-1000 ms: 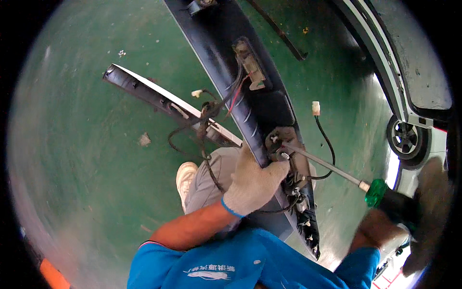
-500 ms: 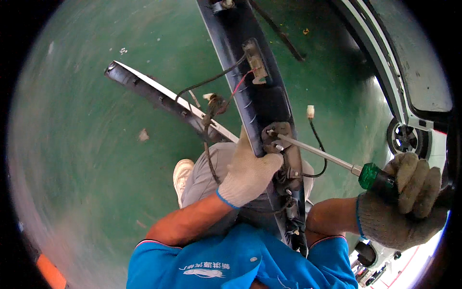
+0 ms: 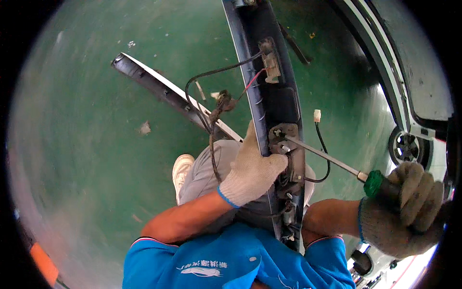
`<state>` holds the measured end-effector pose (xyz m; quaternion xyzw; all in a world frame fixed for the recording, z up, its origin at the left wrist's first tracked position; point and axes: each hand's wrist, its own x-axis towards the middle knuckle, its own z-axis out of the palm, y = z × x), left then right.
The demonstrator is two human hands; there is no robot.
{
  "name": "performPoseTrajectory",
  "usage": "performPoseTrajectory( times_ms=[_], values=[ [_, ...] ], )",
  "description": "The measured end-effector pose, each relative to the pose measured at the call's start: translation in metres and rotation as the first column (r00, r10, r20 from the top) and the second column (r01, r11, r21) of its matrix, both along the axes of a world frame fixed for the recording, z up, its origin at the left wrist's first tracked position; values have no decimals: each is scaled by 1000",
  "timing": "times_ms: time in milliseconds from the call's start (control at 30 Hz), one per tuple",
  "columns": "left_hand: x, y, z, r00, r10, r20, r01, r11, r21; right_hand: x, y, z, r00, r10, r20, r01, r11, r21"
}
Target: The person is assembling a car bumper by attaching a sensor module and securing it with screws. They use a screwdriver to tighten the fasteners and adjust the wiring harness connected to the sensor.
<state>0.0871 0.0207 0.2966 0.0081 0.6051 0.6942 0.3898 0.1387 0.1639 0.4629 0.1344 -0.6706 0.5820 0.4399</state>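
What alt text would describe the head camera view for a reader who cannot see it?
A gloved left hand grips a long dark car trim panel while the gloved right hand drives a green-handled screwdriver into its bracket. Loose wires hang above a green floor.

Long panel (image 3: 272, 96) runs from 12 o'clock down to centre. Left hand (image 3: 250, 168) on its left edge. Screwdriver (image 3: 327, 161) reaches in from 4 o'clock, right hand (image 3: 409, 207) on its handle, tip at the bracket (image 3: 286, 144). Trim strip (image 3: 163, 89) on floor (image 3: 86, 144), 10 o'clock. Wheel (image 3: 406, 147), probably a car's, at 3 o'clock.
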Motion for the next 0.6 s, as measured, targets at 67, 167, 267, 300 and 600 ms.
performPoseTrajectory(
  times_ms=[67,167,267,300,600],
  values=[
    [3,0,3,1000,4,-7,-4,999,37,4,5,9,949,314,29,-315,949,32],
    [2,-3,5,991,-135,18,133,987,85,-1,21,18,819,570,68,-573,817,57],
    [4,-5,5,980,-198,-29,199,979,37,-23,30,23,875,475,90,-479,878,27],
    [4,-4,5,981,-191,-26,192,981,43,-23,30,21,881,465,91,-469,883,24],
    [12,4,12,998,-55,-32,55,998,20,15,25,12,920,386,58,-387,922,-9]
  ],
)
